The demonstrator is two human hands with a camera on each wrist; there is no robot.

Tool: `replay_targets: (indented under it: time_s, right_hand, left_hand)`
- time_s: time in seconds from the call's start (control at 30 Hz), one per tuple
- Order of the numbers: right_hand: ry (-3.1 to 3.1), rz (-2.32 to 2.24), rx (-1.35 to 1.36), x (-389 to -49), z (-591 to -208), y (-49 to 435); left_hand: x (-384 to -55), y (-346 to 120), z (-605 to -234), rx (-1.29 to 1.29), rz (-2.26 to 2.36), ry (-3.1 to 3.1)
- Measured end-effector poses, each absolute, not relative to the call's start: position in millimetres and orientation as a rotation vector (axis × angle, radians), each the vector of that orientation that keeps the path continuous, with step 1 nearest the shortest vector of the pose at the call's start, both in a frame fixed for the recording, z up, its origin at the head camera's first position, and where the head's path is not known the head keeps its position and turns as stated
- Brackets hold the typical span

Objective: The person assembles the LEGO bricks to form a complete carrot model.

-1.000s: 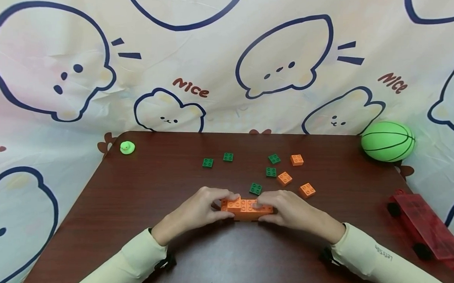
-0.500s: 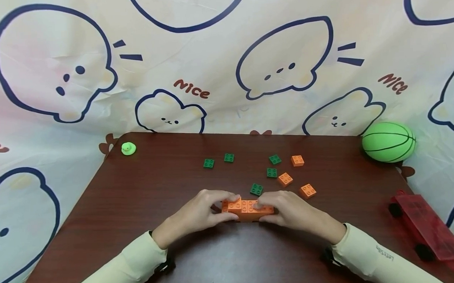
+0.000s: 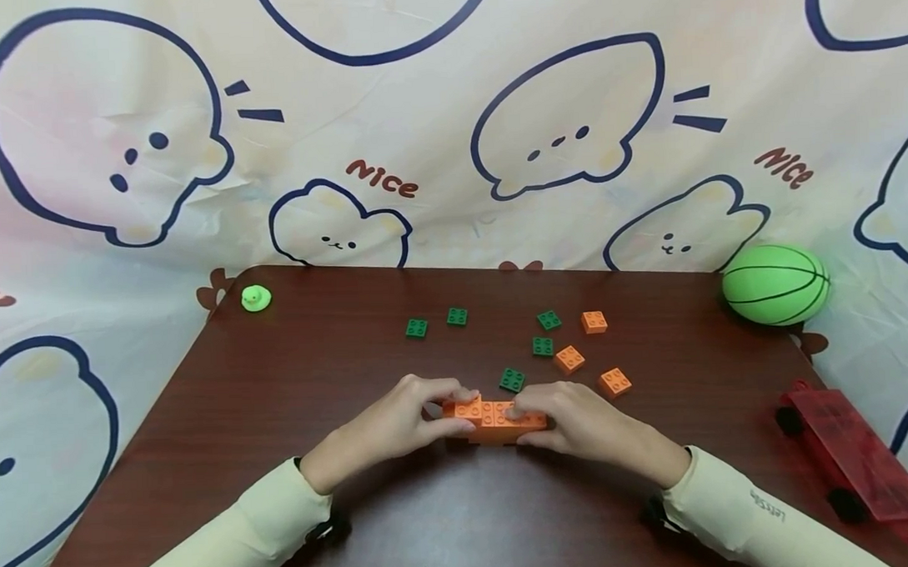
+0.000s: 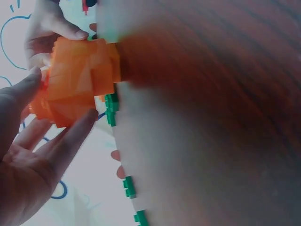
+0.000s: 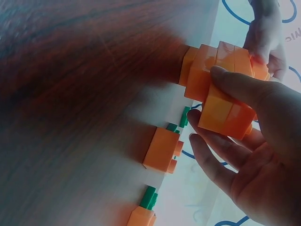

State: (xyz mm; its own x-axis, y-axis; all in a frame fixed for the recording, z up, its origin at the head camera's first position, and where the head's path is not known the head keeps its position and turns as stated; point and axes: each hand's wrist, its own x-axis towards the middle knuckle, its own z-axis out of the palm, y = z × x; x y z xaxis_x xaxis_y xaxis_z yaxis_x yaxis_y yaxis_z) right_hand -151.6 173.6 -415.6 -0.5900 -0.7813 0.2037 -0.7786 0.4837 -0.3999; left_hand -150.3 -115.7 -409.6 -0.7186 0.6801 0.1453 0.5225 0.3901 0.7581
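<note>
In the head view an orange building-block assembly (image 3: 497,433) of several joined bricks sits at the middle front, one 2x2 brick (image 3: 468,411) raised on its top left. My left hand (image 3: 409,418) grips the left end, thumb on the near side and fingers over the top and far side. At the other end my right hand (image 3: 579,417) grips it, thumb along the near face, index finger on the top studs. From the left wrist, the assembly (image 4: 73,84) shows a stepped underside, a narrower brick lowest, close over the tabletop. Fingers hide parts of both ends.
Behind the hands lie several loose green bricks (image 3: 512,380) and three orange bricks (image 3: 615,382) on the dark wooden table (image 3: 313,338). A green toy duck (image 3: 255,298) sits back left, a green ball (image 3: 775,285) back right. A red translucent toy skateboard (image 3: 861,453) stands right.
Both hands keep their places on the orange assembly. The left thumb has shifted slightly along its near side and up; the loose bricks lie as before.
</note>
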Motion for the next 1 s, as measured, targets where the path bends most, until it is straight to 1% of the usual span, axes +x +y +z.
replay_targets:
  time_s: [0.23, 0.6, 0.83, 1.0]
  right_hand:
    - [2.714, -0.716, -1.389, -150.9, -416.4, 173.9]
    - [2.701, -0.727, -1.396, -151.7, -417.4, 173.7]
    - [2.716, -0.706, -1.384, -151.7, -415.4, 173.3]
    - [2.718, -0.708, -1.387, -151.7, -415.8, 172.7]
  left_hand:
    - [-153.4, -115.3, -403.4, 0.882, 1.324, 2.296]
    - [-151.2, -115.3, -408.1, 0.848, 1.418, 2.24]
    - [-153.1, -117.3, -406.3, 0.729, 1.483, 2.076]
    - [-156.1, -119.0, -406.7, 0.732, 1.494, 2.027]
